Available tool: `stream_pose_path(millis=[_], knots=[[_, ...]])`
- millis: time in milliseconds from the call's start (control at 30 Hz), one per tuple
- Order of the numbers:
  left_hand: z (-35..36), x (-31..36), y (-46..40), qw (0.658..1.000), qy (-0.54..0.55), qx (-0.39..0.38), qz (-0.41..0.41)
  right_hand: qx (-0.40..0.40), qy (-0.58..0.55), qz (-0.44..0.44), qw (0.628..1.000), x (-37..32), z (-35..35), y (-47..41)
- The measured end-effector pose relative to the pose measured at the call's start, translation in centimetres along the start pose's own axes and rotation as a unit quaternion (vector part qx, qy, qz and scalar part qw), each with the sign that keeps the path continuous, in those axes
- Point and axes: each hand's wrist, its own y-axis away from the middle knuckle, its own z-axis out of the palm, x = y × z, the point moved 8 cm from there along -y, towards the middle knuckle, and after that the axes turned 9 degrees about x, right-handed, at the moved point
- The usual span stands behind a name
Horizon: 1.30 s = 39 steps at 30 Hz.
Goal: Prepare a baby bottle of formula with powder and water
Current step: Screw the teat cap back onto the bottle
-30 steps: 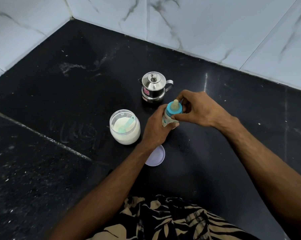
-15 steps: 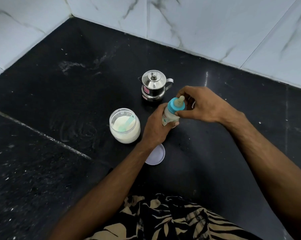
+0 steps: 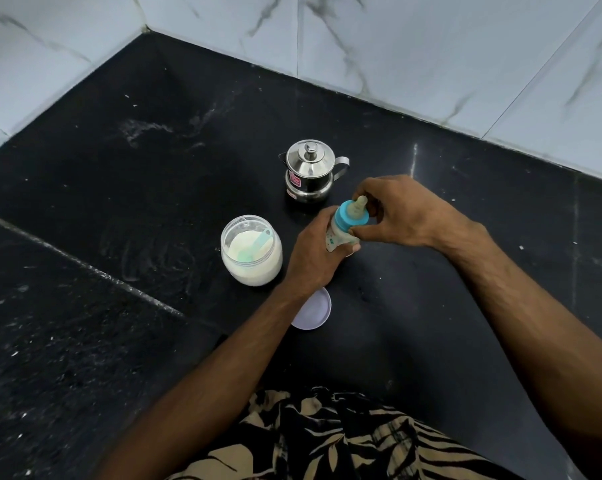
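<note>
A small baby bottle [image 3: 338, 237] with a blue collar [image 3: 348, 216] and a pale teat stands tilted over the black counter. My left hand [image 3: 313, 254] grips its body from the left. My right hand [image 3: 403, 213] holds the blue collar, thumb below it and fingers curled round the far side of the teat. An open clear jar [image 3: 251, 251] of white powder with a pale green scoop inside sits just left of my left hand. A small steel kettle [image 3: 310, 171] with its lid on stands behind the bottle.
A round white lid [image 3: 313, 310] lies on the black counter [image 3: 136, 188] under my left wrist. White marble-tiled walls [image 3: 431, 53] close off the back and left. A seam in the counter runs diagonally at the left. Patterned fabric shows at the bottom edge.
The bottle has tipped its top to the right, and my right hand has shifted round the blue collar, thumb now under it. My left hand keeps its grip.
</note>
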Motion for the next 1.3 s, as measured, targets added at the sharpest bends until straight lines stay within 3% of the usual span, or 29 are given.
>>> stream_pose_path(millis=[233, 400, 967, 1067, 1300], knots=[[0.0, -0.1, 0.0, 1.000, -0.002, 0.002, 0.006, 0.044, -0.035, 0.005, 0.998, -0.6, -2.1, 0.3], [0.1, 0.0, 0.1, 1.000, 0.006, -0.003, 0.007, -0.010, 0.001, -0.004, 1.000, -0.7, -1.2, 0.1], [0.0, 0.0, 0.0, 1.000, -0.003, -0.001, 0.001, -0.027, 0.052, -0.008, 0.998, -0.1, 0.1, 0.9], [0.1, 0.0, 0.0, 1.000, 0.006, -0.002, -0.006, -0.043, 0.006, -0.030, 0.999, -0.1, 0.3, 0.9], [0.1, 0.0, 0.1, 1.000, 0.004, -0.010, 0.003, 0.019, 0.009, 0.023, 1.000, 0.4, 0.7, 0.7]])
